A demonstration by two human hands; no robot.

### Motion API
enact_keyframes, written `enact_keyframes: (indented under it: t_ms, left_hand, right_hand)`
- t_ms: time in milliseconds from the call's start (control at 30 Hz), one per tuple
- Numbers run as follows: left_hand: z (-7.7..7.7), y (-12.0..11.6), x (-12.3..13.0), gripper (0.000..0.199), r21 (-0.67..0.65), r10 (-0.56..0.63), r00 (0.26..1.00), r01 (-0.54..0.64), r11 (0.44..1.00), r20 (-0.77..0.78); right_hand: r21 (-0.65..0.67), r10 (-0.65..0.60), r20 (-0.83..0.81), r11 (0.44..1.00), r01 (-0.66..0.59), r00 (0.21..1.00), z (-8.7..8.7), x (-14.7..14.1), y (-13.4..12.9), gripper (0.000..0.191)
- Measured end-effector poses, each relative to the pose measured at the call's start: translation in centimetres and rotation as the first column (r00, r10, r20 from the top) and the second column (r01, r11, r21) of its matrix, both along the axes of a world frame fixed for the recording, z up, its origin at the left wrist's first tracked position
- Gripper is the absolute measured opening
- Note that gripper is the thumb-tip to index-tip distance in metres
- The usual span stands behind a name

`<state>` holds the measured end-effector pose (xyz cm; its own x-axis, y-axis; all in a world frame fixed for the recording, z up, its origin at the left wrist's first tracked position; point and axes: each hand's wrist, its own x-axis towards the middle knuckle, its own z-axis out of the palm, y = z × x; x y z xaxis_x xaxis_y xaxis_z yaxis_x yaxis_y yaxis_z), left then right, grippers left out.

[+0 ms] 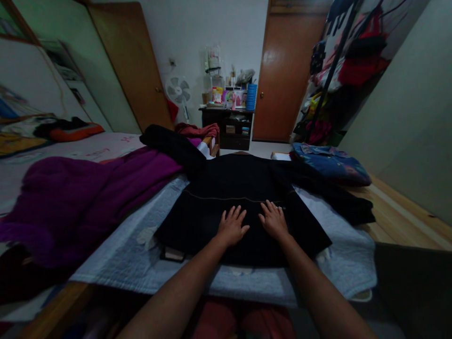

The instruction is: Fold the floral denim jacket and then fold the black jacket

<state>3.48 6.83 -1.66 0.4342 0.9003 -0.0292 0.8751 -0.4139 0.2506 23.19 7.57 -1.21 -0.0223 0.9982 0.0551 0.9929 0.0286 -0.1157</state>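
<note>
Two bare hands rest on one black long-sleeved fabric garment with a thin tan stitched line (240, 176). The left hand (232, 227) lies below that line and the right hand (273, 220) reaches up to it; both have their fingers extended and spread, palms down, gripping nothing. The garment lies spread out in front of the person, its two sleeves stretched outward: one rests against a single purple plush cloth (95, 202) at the left, the other points right, below one folded blue patterned denim-like item (328, 162).

Beneath the garment is a pale grey-blue quilted cloth (120, 259), draped over the work surface. Light wooden boards (399, 209) run along the right wall, and a pale pink printed bedsheet (84, 146) spreads at the left.

Across the dim room stand two brown wooden doors (286, 70), one white electric fan (180, 89) and one dark cabinet (235, 142) crowded with small goods. Bags and clothes (363, 56) hang at the upper right, too many to count.
</note>
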Motion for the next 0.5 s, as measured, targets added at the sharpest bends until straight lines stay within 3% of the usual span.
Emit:
enact_keyframes:
  t_ms: [100, 300, 500]
  left_hand:
    - [0.1, -0.7, -1.4, 0.063, 0.007, -0.031, 1.0, 0.031, 1.0, -0.002]
    - [0.4, -0.9, -4.3, 0.065, 0.027, 0.02, 0.999, -0.019, 0.999, -0.029]
    - [1.7, -1.7, -6.7, 0.057, 0.009, 0.143, 0.989, -0.142, 0.99, -0.046]
  right_hand:
    - [-0.047, -0.049, -0.028, 0.998, 0.048, 0.998, 0.6, -1.0, -0.5, 0.057]
    - [-0.078, 0.178, -0.102, 0.979, -0.186, 0.979, 0.6, -2.4, -2.1, 0.055]
    - [-0.101, 0.112, -0.117, 0.987, -0.124, 0.987, 0.4, -1.1, -3.1, 0.052]
